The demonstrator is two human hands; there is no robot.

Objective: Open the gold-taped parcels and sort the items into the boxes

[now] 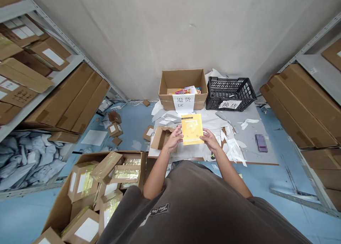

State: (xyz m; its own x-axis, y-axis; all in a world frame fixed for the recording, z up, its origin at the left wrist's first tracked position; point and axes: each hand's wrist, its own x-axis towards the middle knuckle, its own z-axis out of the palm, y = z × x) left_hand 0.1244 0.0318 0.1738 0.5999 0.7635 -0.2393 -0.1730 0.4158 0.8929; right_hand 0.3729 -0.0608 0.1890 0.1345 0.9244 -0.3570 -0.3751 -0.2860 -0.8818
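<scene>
A yellow book (192, 130) with a dark strip near its top and a pale ring design is held up over the table. My left hand (174, 139) grips its left edge, fingers closed on it. On the opposite edge, my right hand (210, 139) pinches the lower corner. Just below and left of the book lies an opened small cardboard box (159, 139), partly behind my left hand. Beyond the book stands a cardboard box (166, 102) with a handwritten paper sign and colourful packages inside.
A black plastic crate (231, 95) with a paper sign stands at the back right of the table (255, 144). Torn white paper (234, 148) litters the tabletop. A large carton (144, 166) of taped parcels sits at my left. Loaded shelves (66, 73) flank both sides.
</scene>
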